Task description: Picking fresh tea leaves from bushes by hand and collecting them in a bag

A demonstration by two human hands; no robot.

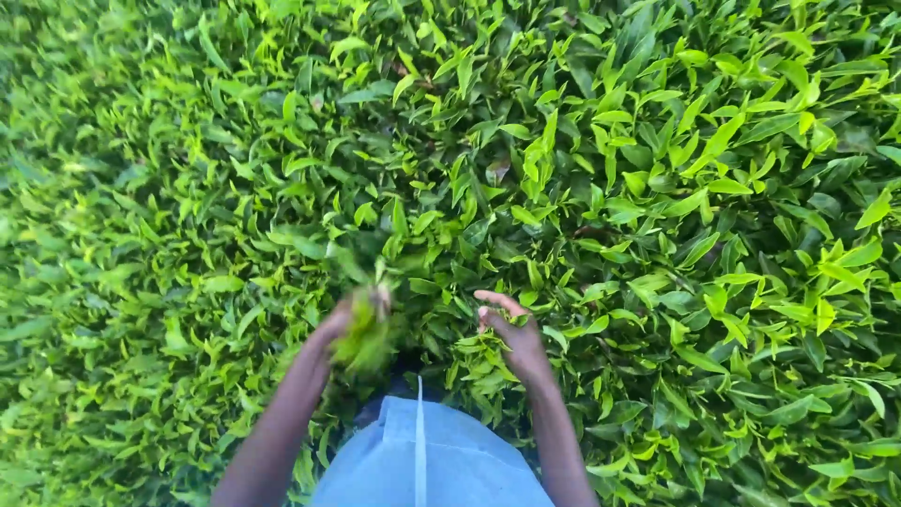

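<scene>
A dense bush of bright green leaves [601,188] fills the whole view below me. My left hand [349,319] is blurred by motion and is closed on a bunch of plucked green leaves [366,343], low in the middle of the view. My right hand [511,333] is a little to the right of it, fingers curled into the bush, with leaves between the fingers and the palm. Both hands are close together just above the top of the bush.
A pale blue garment [427,460] with a light seam down its middle shows at the bottom centre, between my forearms. The leafy bush surrounds it on every side.
</scene>
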